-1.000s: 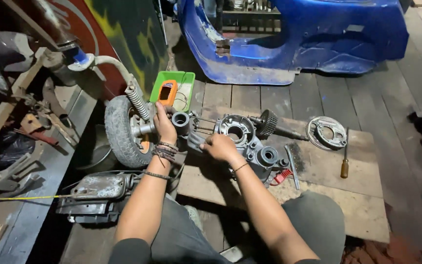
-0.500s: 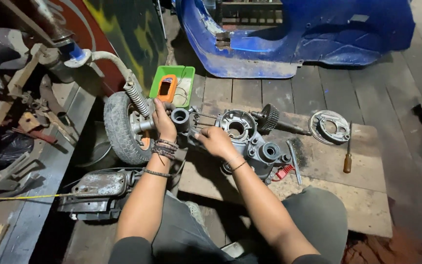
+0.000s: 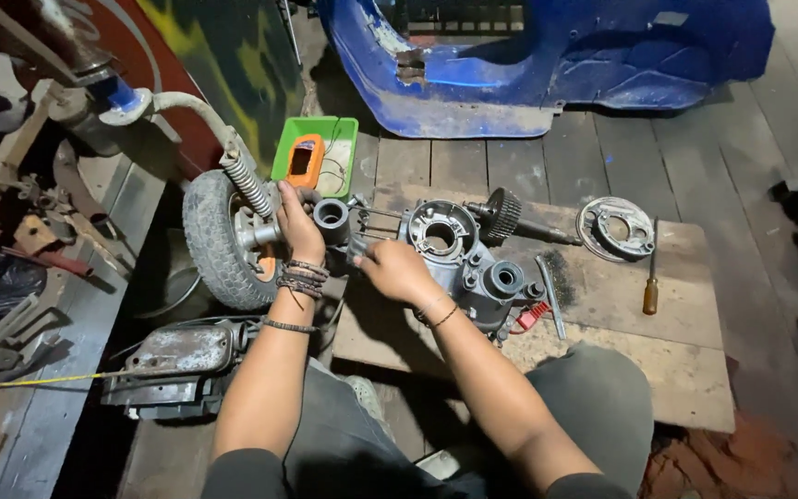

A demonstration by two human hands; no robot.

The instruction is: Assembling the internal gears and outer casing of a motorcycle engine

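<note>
one head-worn camera looks steeply down, close over the floor work

Both bare forearms stretched forward from bottom centre — left hand [image 3: 298, 225] raised left of centre, fingers curled, beaded bands on wrist; right hand [image 3: 398, 270] lower, knuckles up, fingers curled shut.
</note>
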